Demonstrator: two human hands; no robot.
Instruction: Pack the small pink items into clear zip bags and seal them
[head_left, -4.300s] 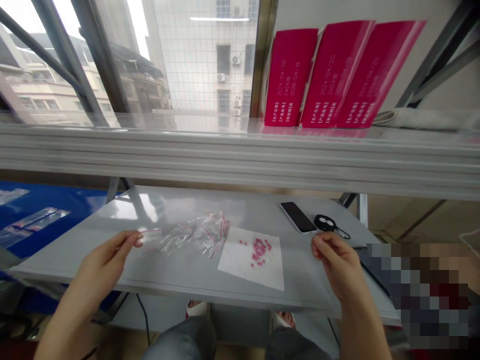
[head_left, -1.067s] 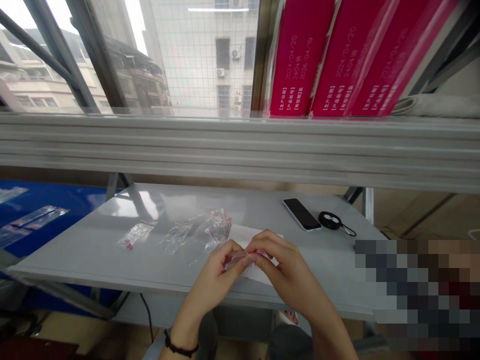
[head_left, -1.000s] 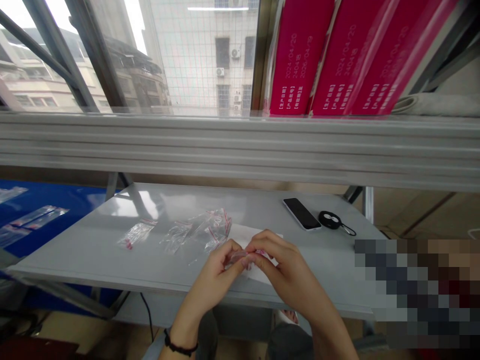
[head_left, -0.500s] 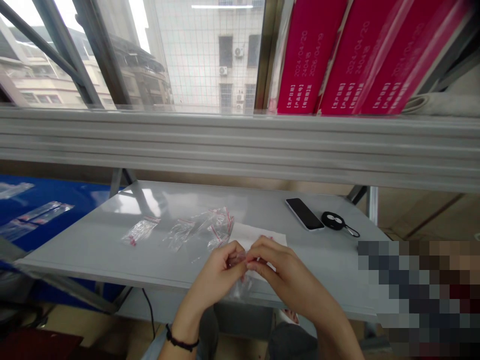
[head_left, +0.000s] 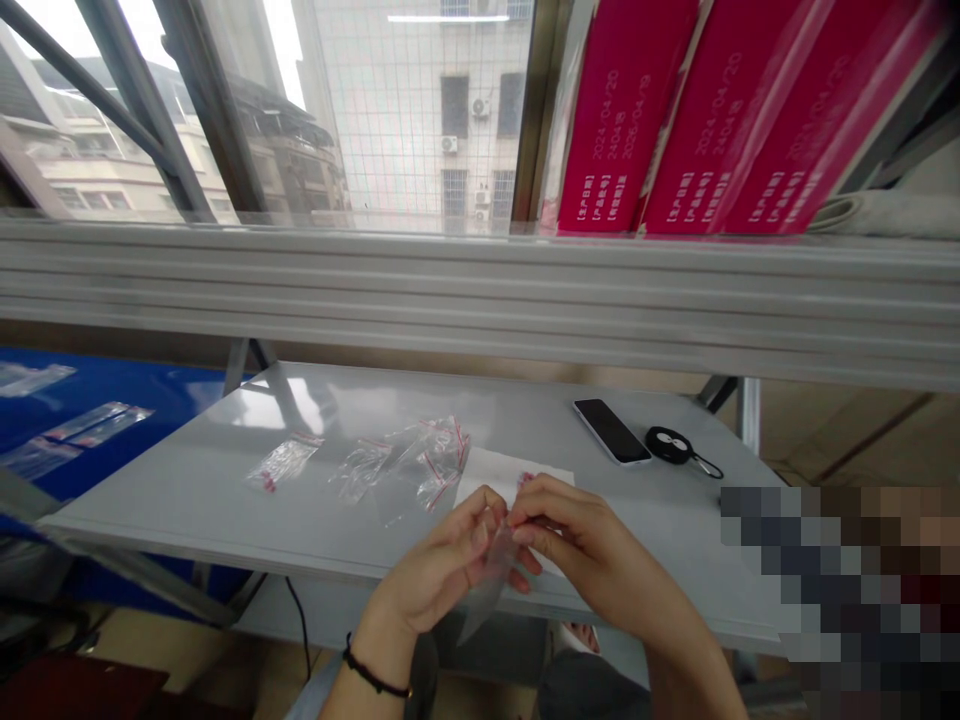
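Between my hands, over the front edge of the table, hangs a clear plastic bag point(head_left: 489, 585). My left hand point(head_left: 442, 565) has its thumb and fingers closed on the bag's upper left side. My right hand point(head_left: 574, 530) pinches the top right corner of the bag between thumb and fingertips. Under and behind my hands lies a white sheet of paper point(head_left: 487, 470). Small pink pieces point(head_left: 526, 479) rest on the paper, partly covered by my right hand. Whether anything is inside the held bag, I cannot make out.
Left of the paper lie several loose zip bags point(head_left: 439, 450) and a zip bag with small pink pieces point(head_left: 285, 462). A phone point(head_left: 611, 431) and a black round case point(head_left: 669, 445) sit at the right. Above runs a shelf edge point(head_left: 480, 295) bearing pink boxes point(head_left: 622, 120).
My hands have shifted slightly right and turned, so the bag, bunched between the fingers before, now hangs flatter and lower. More of the pink pieces on the paper show.
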